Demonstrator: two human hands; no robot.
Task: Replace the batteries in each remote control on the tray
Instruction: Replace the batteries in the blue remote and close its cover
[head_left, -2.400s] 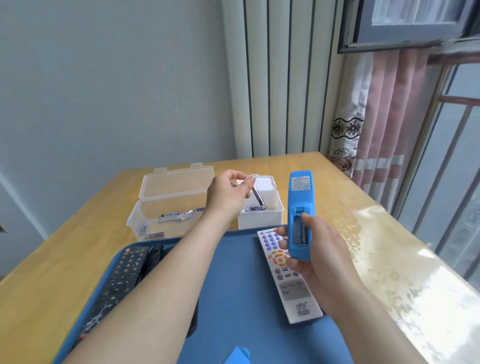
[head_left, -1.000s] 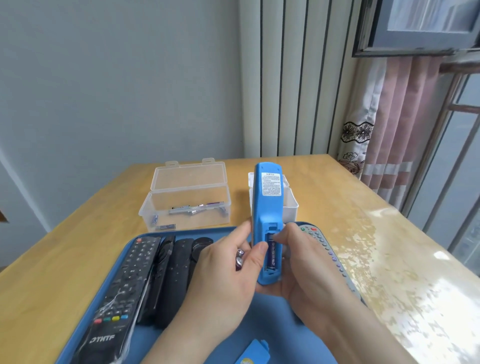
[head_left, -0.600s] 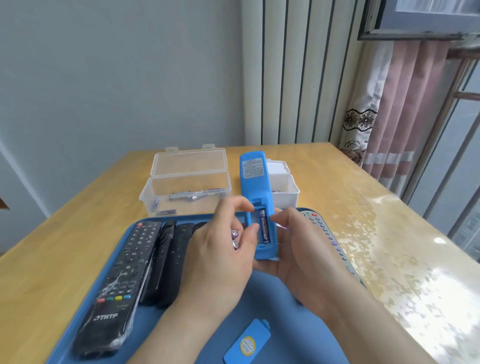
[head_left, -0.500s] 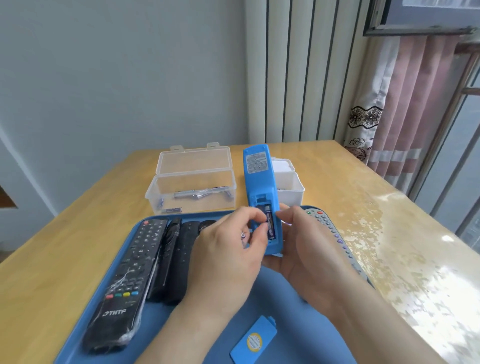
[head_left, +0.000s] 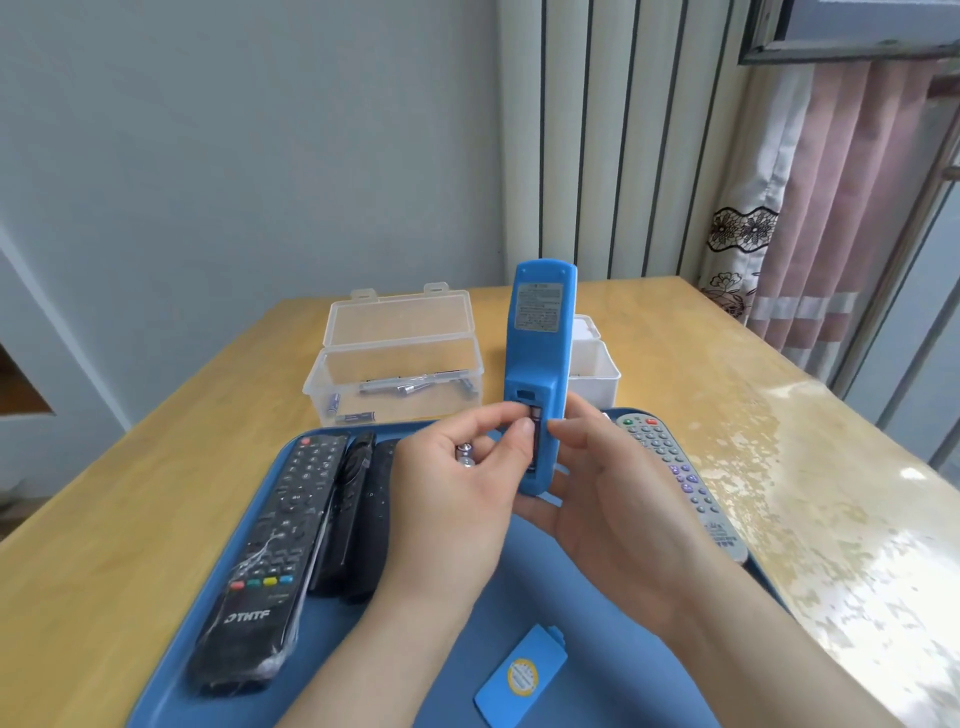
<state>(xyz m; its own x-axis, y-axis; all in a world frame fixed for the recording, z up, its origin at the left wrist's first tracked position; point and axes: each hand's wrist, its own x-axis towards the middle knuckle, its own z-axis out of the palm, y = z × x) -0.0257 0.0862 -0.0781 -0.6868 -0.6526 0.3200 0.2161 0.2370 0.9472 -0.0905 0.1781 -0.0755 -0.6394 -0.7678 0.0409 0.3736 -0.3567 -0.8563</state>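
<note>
Head view: nearest lies a loose blue battery cover (head_left: 522, 675) with a round yellow sticker, its print too small to read, flat on the blue tray (head_left: 524, 587). At the tray's left a black remote (head_left: 270, 556) in clear wrap carries white lettering that reads roughly "TNTF"; two more black remotes (head_left: 358, 509) lie just beside it. Over the tray's middle both hands meet on the blue remote (head_left: 540, 353), held upright with its back to the camera and its battery bay open. The right hand (head_left: 613, 499) has its grip closed round the remote's lower end, thumb at the bay's right edge. The left hand (head_left: 457, 499) curls its lower fingers round a spare battery (head_left: 466, 454), silver end showing, while its thumb and forefinger press on the seated battery (head_left: 535, 431) in the bay. A pale label high on the remote's back is too blurred to read. A grey remote (head_left: 675, 478) lies on the tray behind the right hand. Farther off on the table (head_left: 130, 519) stand an open clear box (head_left: 395, 374) holding loose batteries and a white box (head_left: 595, 374), partly hidden by the blue remote.
</note>
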